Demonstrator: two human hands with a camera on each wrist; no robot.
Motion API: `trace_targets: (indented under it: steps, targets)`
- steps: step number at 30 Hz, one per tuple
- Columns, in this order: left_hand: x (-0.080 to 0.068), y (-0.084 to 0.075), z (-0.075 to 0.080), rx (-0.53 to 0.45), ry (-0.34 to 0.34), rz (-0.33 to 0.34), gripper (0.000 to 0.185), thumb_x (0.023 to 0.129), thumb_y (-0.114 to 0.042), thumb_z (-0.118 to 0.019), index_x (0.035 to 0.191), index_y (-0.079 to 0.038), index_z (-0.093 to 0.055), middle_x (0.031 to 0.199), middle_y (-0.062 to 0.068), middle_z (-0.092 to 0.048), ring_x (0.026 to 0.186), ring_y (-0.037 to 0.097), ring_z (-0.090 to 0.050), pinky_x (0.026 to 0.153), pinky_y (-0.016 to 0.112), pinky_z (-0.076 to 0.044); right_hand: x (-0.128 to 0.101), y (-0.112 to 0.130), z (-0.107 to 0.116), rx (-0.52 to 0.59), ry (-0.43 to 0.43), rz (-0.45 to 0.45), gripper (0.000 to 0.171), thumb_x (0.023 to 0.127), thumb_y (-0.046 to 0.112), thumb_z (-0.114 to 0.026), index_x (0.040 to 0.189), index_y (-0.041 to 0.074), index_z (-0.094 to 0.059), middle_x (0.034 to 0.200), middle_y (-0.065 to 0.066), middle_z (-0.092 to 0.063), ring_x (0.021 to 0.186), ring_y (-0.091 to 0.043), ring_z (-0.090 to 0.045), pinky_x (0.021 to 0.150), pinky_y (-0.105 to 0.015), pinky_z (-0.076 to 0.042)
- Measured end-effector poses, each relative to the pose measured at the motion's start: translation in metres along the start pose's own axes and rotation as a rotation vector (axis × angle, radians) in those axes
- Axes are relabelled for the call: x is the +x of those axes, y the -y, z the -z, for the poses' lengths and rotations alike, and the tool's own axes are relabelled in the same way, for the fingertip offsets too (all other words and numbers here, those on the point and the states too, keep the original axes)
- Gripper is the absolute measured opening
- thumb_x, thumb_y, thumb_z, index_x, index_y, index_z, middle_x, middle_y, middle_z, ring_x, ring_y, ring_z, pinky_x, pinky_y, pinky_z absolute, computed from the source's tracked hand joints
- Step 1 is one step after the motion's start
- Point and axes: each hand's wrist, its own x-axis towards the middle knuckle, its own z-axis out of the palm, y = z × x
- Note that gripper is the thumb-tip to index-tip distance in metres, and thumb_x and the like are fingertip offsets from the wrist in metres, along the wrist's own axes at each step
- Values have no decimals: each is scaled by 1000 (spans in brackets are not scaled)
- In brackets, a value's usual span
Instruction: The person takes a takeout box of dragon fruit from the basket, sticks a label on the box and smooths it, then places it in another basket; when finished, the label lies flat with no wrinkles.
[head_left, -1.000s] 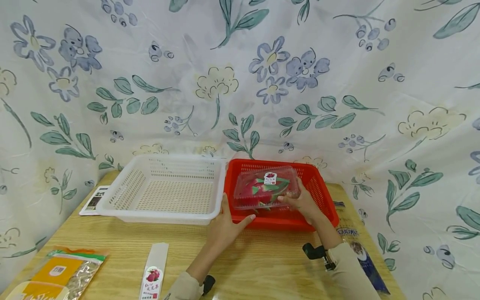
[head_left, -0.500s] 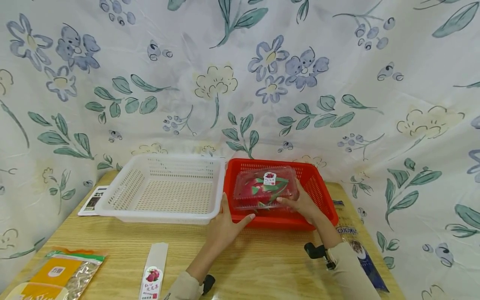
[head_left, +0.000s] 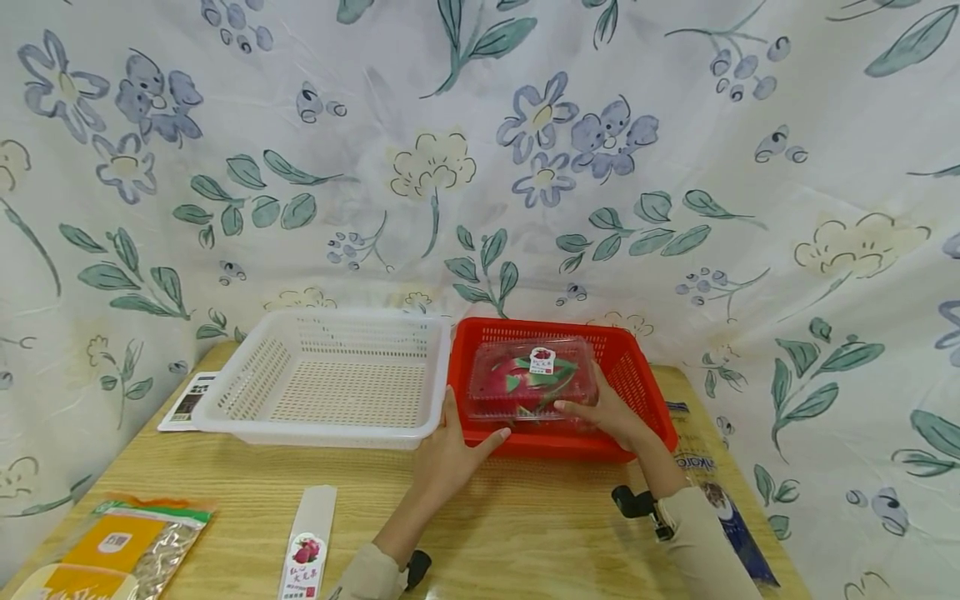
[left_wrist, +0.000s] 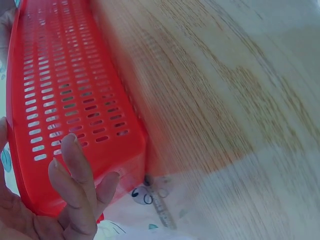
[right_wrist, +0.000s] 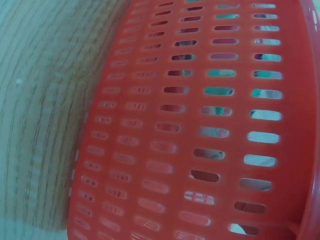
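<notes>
A clear plastic clamshell box (head_left: 491, 385) with pink-red, green-tipped dragon fruit inside sits slightly tilted in the red basket (head_left: 637, 367) in the head view. A small white label (head_left: 542, 360) is on its lid. My right hand (head_left: 615, 412) grips the box's right end, thumb at the front and fingers at the far side. At the basket's front left corner is my left hand (head_left: 446, 454), thumb stretched along the front and fingers between the two baskets. The left wrist view shows loosely spread fingers (left_wrist: 75, 175) against the basket's outer corner. Basket slots hide my right hand in its wrist view.
A white basket (head_left: 322, 433) stands left of the red one, with a printed card (head_left: 186, 404) by its left side. A white dragon-fruit label strip (head_left: 307, 533) and an orange-labelled bag (head_left: 127, 542) lie at the front left. A blue package (head_left: 738, 533) lies at right.
The clamshell box has tilted a little and settled slightly lower and to the right with my right hand on it. My left hand and both baskets have stayed in place.
</notes>
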Motion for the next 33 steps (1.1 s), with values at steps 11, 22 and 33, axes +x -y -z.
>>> trace_targets:
  steps: [11,22,33]
  targets:
    - [-1,0,1,-5,-3,8,123,76,-80,-61,160,-7,-7,67,5,-52,54,21,-48,48,30,-33,2,-1,1,39,30,26,97,88,14,-75,158,18,-8,149,-22,-41,129,-40,-46,108,-51,-43]
    - [-1,0,0,13,-18,-2,123,76,-80,-61,160,-7,-9,64,5,-51,51,21,-46,47,30,-33,3,-5,1,18,-9,-30,93,84,14,-79,155,14,-19,146,-21,-48,126,-37,-51,103,-48,-48]
    - [-2,0,-1,21,-31,-8,122,76,-78,-62,159,-6,-10,75,10,-61,59,23,-51,51,30,-37,3,-2,-2,-3,-17,-74,92,82,10,-79,155,11,-22,151,-22,-42,134,-42,-44,108,-52,-42]
